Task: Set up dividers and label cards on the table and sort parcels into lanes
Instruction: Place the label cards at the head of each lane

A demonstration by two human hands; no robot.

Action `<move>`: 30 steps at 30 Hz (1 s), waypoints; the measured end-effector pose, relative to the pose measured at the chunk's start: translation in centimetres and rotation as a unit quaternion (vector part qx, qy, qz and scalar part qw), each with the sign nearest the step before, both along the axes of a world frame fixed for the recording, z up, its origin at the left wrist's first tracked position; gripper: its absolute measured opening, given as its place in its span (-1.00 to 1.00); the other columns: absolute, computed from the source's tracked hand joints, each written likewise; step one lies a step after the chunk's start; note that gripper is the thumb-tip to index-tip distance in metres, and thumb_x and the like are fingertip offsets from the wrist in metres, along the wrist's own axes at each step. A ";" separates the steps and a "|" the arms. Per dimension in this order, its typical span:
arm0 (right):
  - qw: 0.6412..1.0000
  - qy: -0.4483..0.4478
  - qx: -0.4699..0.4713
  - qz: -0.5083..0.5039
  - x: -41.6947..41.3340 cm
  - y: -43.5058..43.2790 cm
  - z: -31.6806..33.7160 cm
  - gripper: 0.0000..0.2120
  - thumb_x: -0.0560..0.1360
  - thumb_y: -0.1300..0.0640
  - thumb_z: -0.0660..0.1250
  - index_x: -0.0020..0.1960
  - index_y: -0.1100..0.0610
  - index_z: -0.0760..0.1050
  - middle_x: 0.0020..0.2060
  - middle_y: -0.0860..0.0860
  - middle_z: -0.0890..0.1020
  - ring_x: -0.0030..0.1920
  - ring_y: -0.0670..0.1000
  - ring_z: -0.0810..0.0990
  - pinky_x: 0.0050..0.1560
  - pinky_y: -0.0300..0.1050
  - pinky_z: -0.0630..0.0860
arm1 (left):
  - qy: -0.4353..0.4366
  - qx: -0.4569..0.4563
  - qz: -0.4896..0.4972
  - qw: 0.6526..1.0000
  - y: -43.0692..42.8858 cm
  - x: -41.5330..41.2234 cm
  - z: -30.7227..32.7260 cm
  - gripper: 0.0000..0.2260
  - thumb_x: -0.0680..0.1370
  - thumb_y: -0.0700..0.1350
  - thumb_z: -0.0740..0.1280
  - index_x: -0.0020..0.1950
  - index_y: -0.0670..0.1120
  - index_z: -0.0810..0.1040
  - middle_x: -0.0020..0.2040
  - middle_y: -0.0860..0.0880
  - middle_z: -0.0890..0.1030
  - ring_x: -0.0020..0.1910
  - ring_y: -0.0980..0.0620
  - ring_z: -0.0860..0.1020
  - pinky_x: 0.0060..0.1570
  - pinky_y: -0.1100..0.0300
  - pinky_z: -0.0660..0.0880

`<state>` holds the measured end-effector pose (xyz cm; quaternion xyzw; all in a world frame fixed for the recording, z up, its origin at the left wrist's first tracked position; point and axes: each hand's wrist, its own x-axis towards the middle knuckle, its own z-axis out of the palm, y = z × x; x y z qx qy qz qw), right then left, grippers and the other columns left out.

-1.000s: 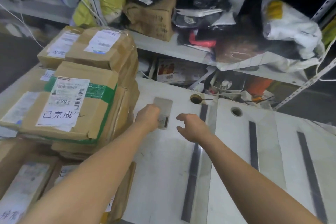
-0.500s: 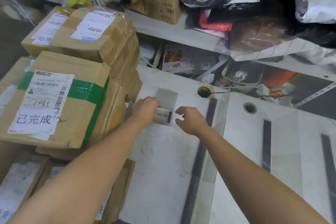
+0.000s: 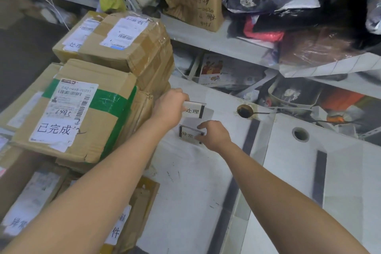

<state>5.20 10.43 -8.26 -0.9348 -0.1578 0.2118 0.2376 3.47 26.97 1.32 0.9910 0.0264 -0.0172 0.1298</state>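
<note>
At the far left, parcels (image 3: 115, 51) are stacked on the table's left edge. The front one is a green-taped box (image 3: 82, 113) whose labels face up. Just right of the stack, the left hand (image 3: 171, 109) curls its fingers round the left end of the upper card (image 3: 194, 110). That card's long axis runs left to right, its print reads upright towards the person, and a black bar marks its right end. Whether it rests on the table (image 3: 185, 192) or is lifted cannot be told. Just below it lies the lower card (image 3: 188, 135), also long side left to right but slightly tilted, with its black bar at the left end. The right hand (image 3: 214, 136) pinches this card's right end with curled fingers and thumb. Just right of that hand, a dark divider (image 3: 250, 136) runs lengthwise away from the person across the white top. A second divider (image 3: 319, 175) lies parallel to it, well apart to the right. Between their far ends is a round hole (image 3: 300, 134). A cluttered shelf (image 3: 216, 41) stands behind.
</note>
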 end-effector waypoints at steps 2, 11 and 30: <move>1.000 -0.005 -0.006 -0.010 -0.1 0.7 -0.4 -0.74 0.50 0.08 0.42 0.18 0.06 0.63 0.12 0.07 0.64 0.09 0.11 0.60 0.02 -0.02 0.55 | -0.002 -0.004 0.006 1.000 0.5 -0.3 0.0 -0.77 0.58 -0.20 0.34 0.23 -0.10 0.60 0.08 -0.09 0.53 0.14 -0.11 0.48 0.04 -0.02 0.46; 0.999 -0.030 -0.019 0.012 -2.0 2.2 0.2 -0.83 0.53 0.07 0.37 0.07 0.04 0.67 -0.09 0.02 0.69 0.00 0.12 0.61 -0.06 -0.03 0.55 | -0.018 -0.019 -0.008 1.000 0.6 -0.9 0.8 -0.76 0.57 -0.18 0.38 0.24 -0.09 0.60 0.09 -0.08 0.54 0.14 -0.13 0.50 0.06 0.02 0.45; 0.987 -0.140 0.061 -0.042 -1.6 -13.1 13.0 -0.76 0.49 0.06 0.47 0.11 0.13 0.68 0.07 0.01 0.70 0.06 -0.01 0.63 0.09 0.00 0.58 | -0.073 -0.199 -0.097 0.972 -2.8 2.2 7.5 -0.77 0.46 -0.19 0.51 0.11 -0.12 0.67 -0.01 -0.01 0.62 -0.01 0.03 0.57 0.00 0.14 0.54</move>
